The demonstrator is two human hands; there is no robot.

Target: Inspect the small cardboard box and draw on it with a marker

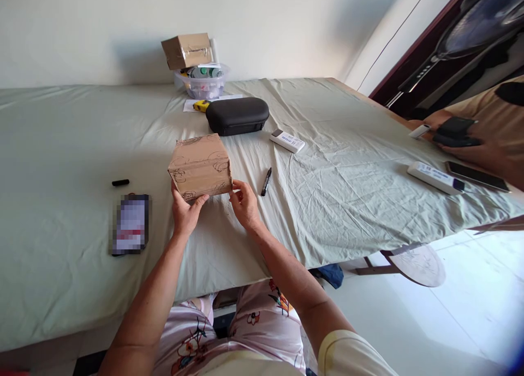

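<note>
Far to the left on the cloth-covered surface lies a small black cap, and just nearer the edge a phone lies flat, well apart from the hands. Next comes the left hand, its palm under the near left bottom corner of the taped cardboard box, thumb up against the left face and fingers tucked below; the grip is partly spread and pressed to the box, not wrapped round it. That box sits between the two hands, a little beyond them, its near edge tipped up off the cloth on the left hand. On the box's right, the right hand touches the near right bottom corner with its fingertips, the grip loosely spread and pinching nothing. Just to the right of that hand lies a black marker, apart from the fingers. Farther back, behind the box, a black zipped case rests on the cloth with a yellow tape measure just beside its left end, and a clear tub by the wall carries a second cardboard box. A white remote lies right of the case. At the far right, another white remote and a dark phone lie near another person's hand, which holds a dark object.
</note>
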